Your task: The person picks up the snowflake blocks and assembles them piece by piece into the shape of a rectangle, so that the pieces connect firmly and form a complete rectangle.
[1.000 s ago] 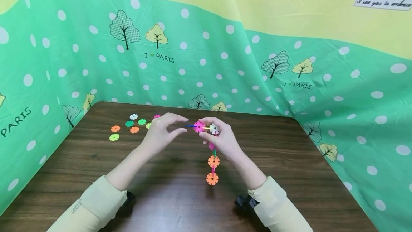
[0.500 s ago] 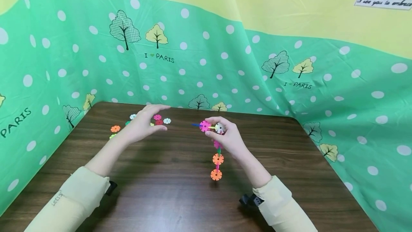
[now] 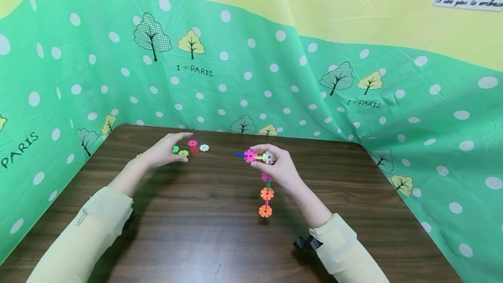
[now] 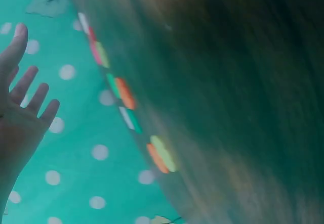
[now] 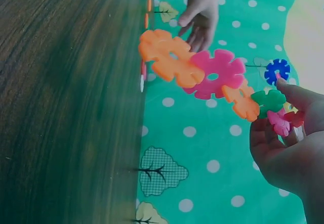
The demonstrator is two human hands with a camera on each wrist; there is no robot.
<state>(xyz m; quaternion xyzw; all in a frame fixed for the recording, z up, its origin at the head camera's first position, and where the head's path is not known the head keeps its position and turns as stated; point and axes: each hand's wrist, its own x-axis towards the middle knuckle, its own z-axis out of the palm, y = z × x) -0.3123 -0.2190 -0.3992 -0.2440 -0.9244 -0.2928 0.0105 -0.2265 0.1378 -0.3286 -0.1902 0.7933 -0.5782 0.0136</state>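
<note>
My right hand [image 3: 280, 167] pinches a chain of interlocking plastic flower discs near its corner, above the table. From there an orange disc [image 3: 265, 211] hangs at the lower end, while a pink disc [image 3: 250, 156] and an edge-on blue disc [image 5: 277, 72] stick out leftward. Fingers cover part of the white disc [image 3: 269, 157]. The left hand [image 3: 159, 152] hovers with thumb and fingers apart and nothing between them, over the loose discs at the back left. It partly hides them; a lime disc [image 3: 183, 153] and a green disc [image 3: 175, 148] show by its fingers.
A red disc [image 3: 194, 149], a pink loose disc [image 3: 192, 143] and a white loose disc [image 3: 204, 147] lie on the brown wooden table [image 3: 212, 213]. Behind the table's back edge hangs a green dotted cloth [image 3: 251, 86]. The left wrist view is blurred.
My left hand has moved away from the chain, leftward to the loose discs. The right hand has shifted slightly right, with the chain still in its fingers.
</note>
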